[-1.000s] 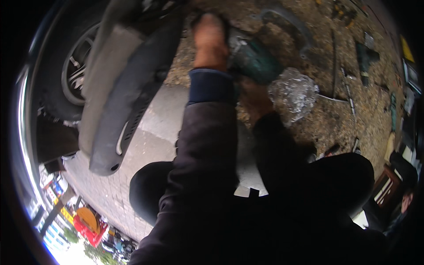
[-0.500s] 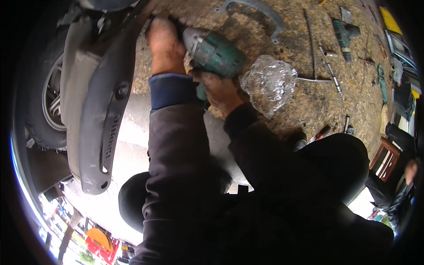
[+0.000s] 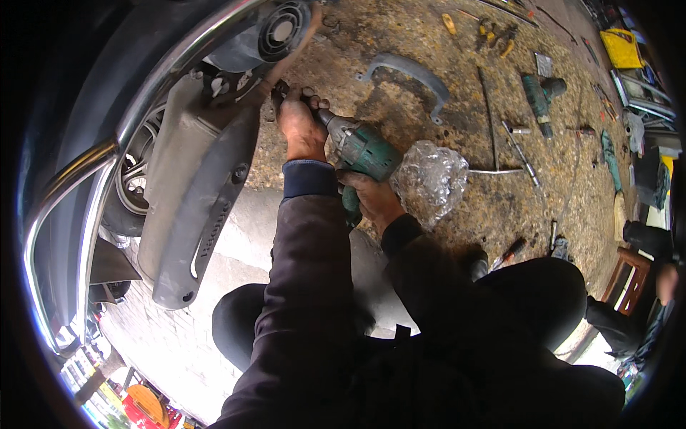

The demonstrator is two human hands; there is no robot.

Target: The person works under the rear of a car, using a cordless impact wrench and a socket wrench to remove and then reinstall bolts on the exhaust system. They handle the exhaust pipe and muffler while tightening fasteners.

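Observation:
My right hand [image 3: 373, 197] is wrapped round the grip of a green and grey cordless impact wrench [image 3: 370, 151], its nose pointing up and left. Just ahead of that nose, my left hand [image 3: 300, 127] has its fingers curled closed beside the dark metal parts of a scooter. Whatever these fingers hold is hidden behind them. Left of my hands lies the scooter's long grey exhaust muffler [image 3: 187, 193] with its dark heat shield [image 3: 214, 214].
Chrome bars [image 3: 107, 171] curve along the left. On the stained ground lie a curved grey bracket [image 3: 411, 68], crumpled clear plastic [image 3: 432, 182], another green power tool [image 3: 537, 100], a T-handle wrench [image 3: 522, 154], and pliers [image 3: 496, 36]. A person's hand [image 3: 667, 284] shows at the far right.
The view has shifted, so more of the scooter's chrome bars and round grey cover now shows. My hands and the impact wrench appear lower and further right; both hands stay closed.

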